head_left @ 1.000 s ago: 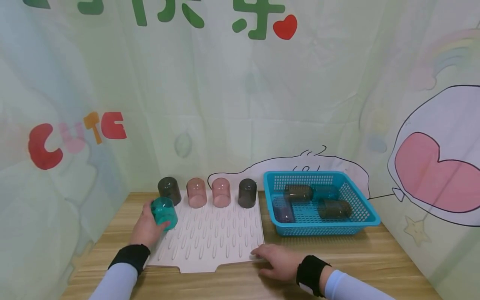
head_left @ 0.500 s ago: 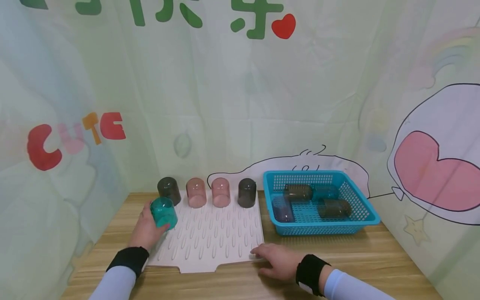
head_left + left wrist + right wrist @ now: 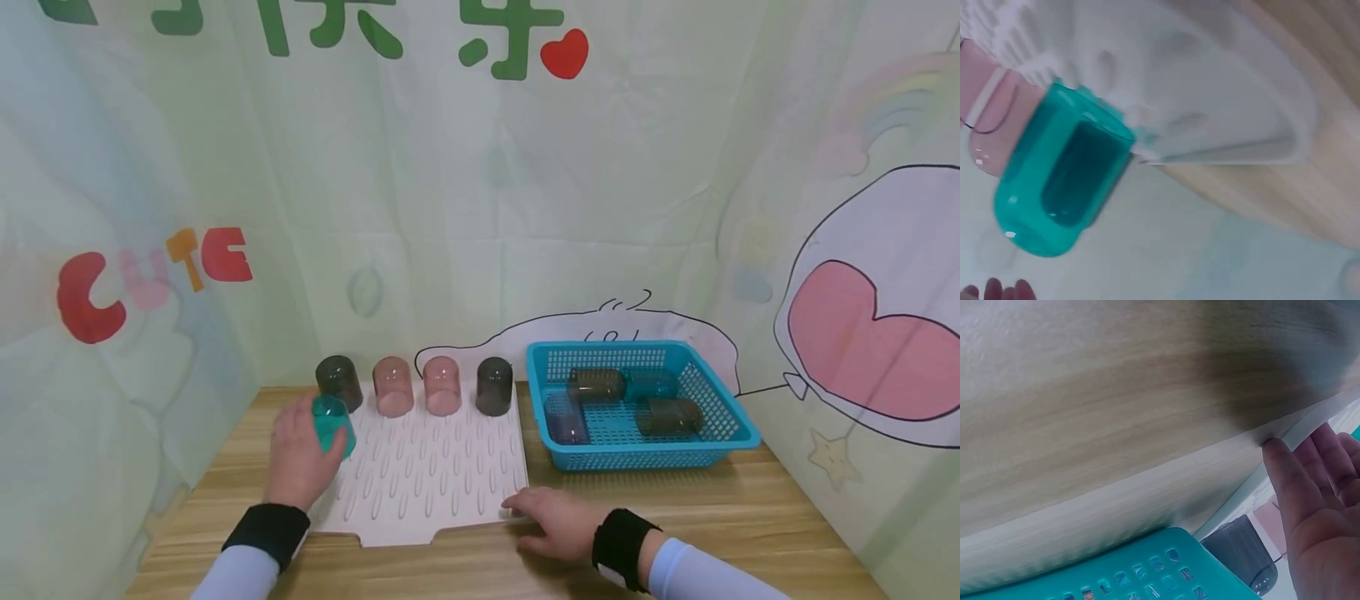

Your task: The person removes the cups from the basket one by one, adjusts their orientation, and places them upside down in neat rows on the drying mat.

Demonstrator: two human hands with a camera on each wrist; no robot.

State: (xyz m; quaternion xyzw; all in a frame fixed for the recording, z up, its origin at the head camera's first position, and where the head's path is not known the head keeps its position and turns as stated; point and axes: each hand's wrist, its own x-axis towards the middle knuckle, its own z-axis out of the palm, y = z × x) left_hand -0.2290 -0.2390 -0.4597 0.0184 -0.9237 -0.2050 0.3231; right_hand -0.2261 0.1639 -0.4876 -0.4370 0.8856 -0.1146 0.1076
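A teal translucent cup (image 3: 327, 421) stands upside down at the left of a white ridged draining board (image 3: 420, 487). My left hand (image 3: 303, 454) is at its left side, thumb in front of it in the head view. In the left wrist view, fingertips (image 3: 1007, 291) show below the teal cup (image 3: 1063, 172), apart from it with a gap between. My right hand (image 3: 558, 525) rests at the board's right front edge, its fingers loosely extended. The right wrist view shows one finger (image 3: 1282, 459) touching that edge, the other fingers above the board.
Along the board's back edge stand upturned cups: a dark grey cup (image 3: 339, 383), two pink cups (image 3: 393, 387), and another dark cup (image 3: 495, 387). A blue perforated basket (image 3: 652, 457) at right holds several cups lying on their sides. Wooden table (image 3: 480, 571) surrounds the board.
My left hand has loosened from the teal cup and shifted slightly, its back now more over the cup's left side. The cup stays in place. My right hand has not moved.
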